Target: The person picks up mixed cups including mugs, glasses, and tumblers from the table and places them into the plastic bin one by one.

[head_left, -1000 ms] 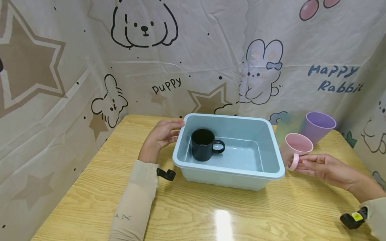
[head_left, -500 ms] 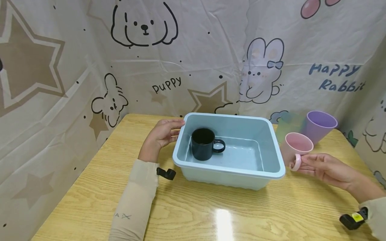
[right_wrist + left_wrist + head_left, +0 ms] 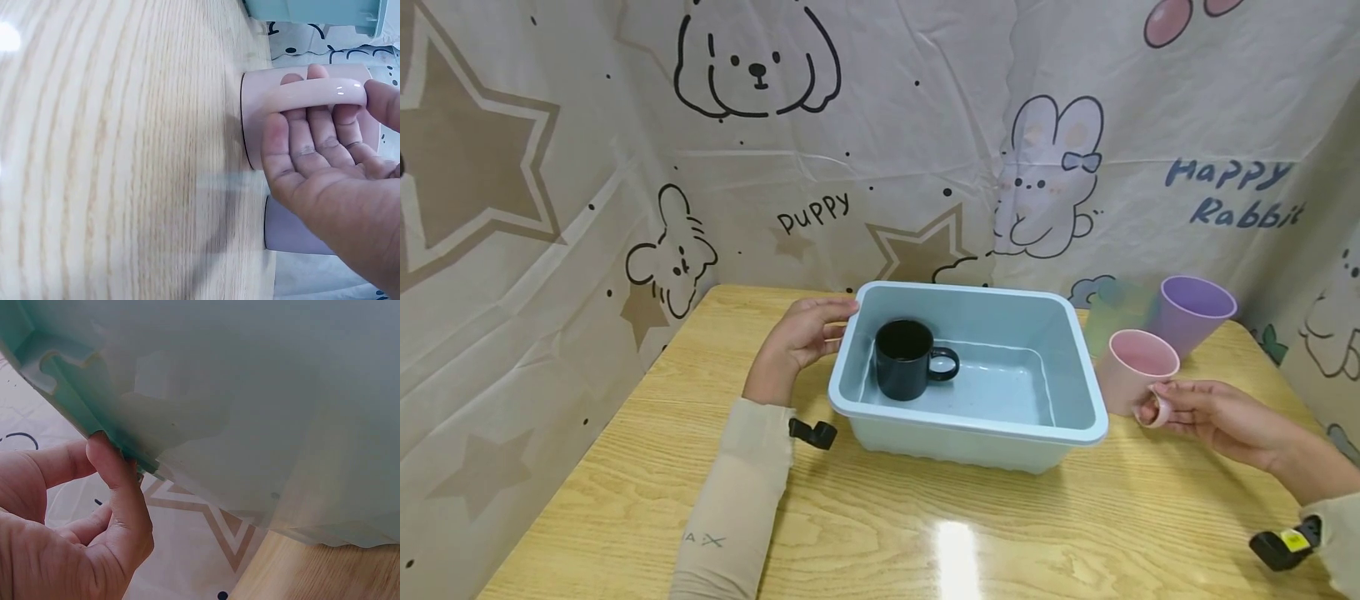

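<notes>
A light blue plastic basin (image 3: 970, 433) sits on the table, and a black mug (image 3: 901, 371) stands upright inside it at the left. My left hand (image 3: 805, 333) holds the basin's left rim near the far corner; the left wrist view shows the fingers (image 3: 119, 475) pinching the edge. Just right of the basin stands a pink mug (image 3: 1123, 379), its handle turned toward me. With fingers through the handle (image 3: 319, 94) and the thumb against its top, my right hand (image 3: 1225, 421) grips this mug. The mug's base appears to rest on the table.
Behind the pink mug stands a purple cup (image 3: 1191, 321), with a translucent green-yellow cup (image 3: 1112, 312) to its left. A patterned cloth (image 3: 887, 125) hangs behind the wooden table (image 3: 865, 533) and along its sides.
The pink mug's handle has swung to the right, and my right hand's fingers have passed through it. My left hand, the basin and the black mug stay where they were.
</notes>
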`<state>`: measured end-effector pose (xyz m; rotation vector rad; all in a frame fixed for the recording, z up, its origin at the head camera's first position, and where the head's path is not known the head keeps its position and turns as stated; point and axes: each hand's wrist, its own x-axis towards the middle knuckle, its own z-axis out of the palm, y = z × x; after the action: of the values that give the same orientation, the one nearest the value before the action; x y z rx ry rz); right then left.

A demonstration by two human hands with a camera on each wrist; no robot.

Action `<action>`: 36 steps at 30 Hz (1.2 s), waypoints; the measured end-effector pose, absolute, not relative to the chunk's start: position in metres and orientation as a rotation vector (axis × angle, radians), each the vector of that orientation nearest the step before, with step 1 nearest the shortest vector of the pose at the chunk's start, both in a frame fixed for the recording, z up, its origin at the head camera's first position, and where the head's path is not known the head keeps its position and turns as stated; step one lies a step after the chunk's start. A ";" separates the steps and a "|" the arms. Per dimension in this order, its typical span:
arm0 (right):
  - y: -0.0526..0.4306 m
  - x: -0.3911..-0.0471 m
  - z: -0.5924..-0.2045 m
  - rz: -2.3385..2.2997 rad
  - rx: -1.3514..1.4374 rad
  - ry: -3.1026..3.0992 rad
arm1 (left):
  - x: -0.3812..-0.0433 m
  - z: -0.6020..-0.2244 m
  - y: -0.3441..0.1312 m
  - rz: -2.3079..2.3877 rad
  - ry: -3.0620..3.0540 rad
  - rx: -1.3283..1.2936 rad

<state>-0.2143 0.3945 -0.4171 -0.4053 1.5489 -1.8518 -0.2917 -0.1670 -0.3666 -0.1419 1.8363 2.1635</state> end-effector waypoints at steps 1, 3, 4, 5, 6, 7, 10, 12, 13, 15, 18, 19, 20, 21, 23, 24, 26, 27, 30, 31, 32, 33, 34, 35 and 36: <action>0.395 -0.214 -0.416 -1.844 -0.378 1.572 | -0.292 -0.366 -0.167 2.163 1.836 -0.139; 0.395 -0.214 -0.415 -1.829 -0.319 1.616 | -0.292 -0.366 -0.167 2.164 1.835 -0.141; 0.396 -0.214 -0.414 -1.823 -0.293 1.634 | -0.292 -0.366 -0.167 2.163 1.836 -0.140; 0.396 -0.214 -0.413 -1.822 -0.269 1.644 | -0.292 -0.366 -0.167 2.163 1.836 -0.144; 0.396 -0.214 -0.413 -1.821 -0.253 1.650 | -0.292 -0.366 -0.167 2.162 1.837 -0.146; 0.396 -0.214 -0.412 -1.827 -0.241 1.642 | -0.292 -0.366 -0.167 2.162 1.837 -0.148; 0.396 -0.213 -0.411 -1.846 -0.242 1.600 | -0.292 -0.366 -0.167 2.160 1.839 -0.151; 0.395 -0.213 -0.410 -1.858 -0.252 1.567 | -0.292 -0.366 -0.167 2.162 1.841 -0.155; 0.395 -0.213 -0.410 -1.867 -0.254 1.547 | -0.292 -0.366 -0.166 2.162 1.842 -0.155; 0.395 -0.212 -0.409 -1.880 -0.251 1.524 | -0.292 -0.366 -0.166 2.163 1.843 -0.157; 0.394 -0.211 -0.409 -1.901 -0.226 1.517 | -0.292 -0.366 -0.166 2.161 1.842 -0.155; 0.394 -0.210 -0.409 -1.905 -0.212 1.530 | -0.292 -0.366 -0.166 2.160 1.842 -0.153; 0.393 -0.209 -0.409 -1.909 -0.206 1.549 | -0.292 -0.366 -0.166 2.159 1.843 -0.152; 0.393 -0.209 -0.409 -1.910 -0.191 1.585 | -0.292 -0.366 -0.166 2.159 1.843 -0.153; 0.392 -0.207 -0.409 -1.921 -0.143 1.664 | -0.292 -0.366 -0.166 2.160 1.842 -0.151; 0.391 -0.206 -0.409 -1.927 -0.110 1.709 | -0.293 -0.367 -0.167 2.160 1.841 -0.150; 0.390 -0.203 -0.408 -1.932 -0.050 1.806 | -0.293 -0.367 -0.167 2.160 1.843 -0.149; 0.390 -0.202 -0.408 -1.925 -0.016 1.858 | -0.293 -0.367 -0.167 2.161 1.843 -0.149; 0.389 -0.200 -0.407 -1.907 0.021 1.972 | -0.292 -0.367 -0.167 2.156 1.853 -0.145; 0.390 -0.200 -0.407 -1.889 0.015 2.011 | -0.292 -0.367 -0.167 2.155 1.855 -0.144; 0.390 -0.199 -0.407 -1.870 0.006 2.051 | -0.292 -0.368 -0.167 2.154 1.858 -0.143; 0.390 -0.198 -0.407 -1.863 0.000 2.076 | -0.292 -0.368 -0.167 2.153 1.859 -0.142; 0.390 -0.198 -0.407 -1.856 -0.006 2.102 | -0.293 -0.368 -0.167 2.153 1.860 -0.142; 0.390 -0.197 -0.407 -1.846 -0.015 2.131 | -0.293 -0.368 -0.167 2.152 1.861 -0.143; 0.390 -0.197 -0.407 -1.842 -0.025 2.152 | -0.293 -0.368 -0.167 2.152 1.861 -0.143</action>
<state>-0.1972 0.3897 -0.4065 -0.0250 2.1516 -1.8424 -0.2930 -0.1672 -0.3683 -0.1427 1.8611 2.1517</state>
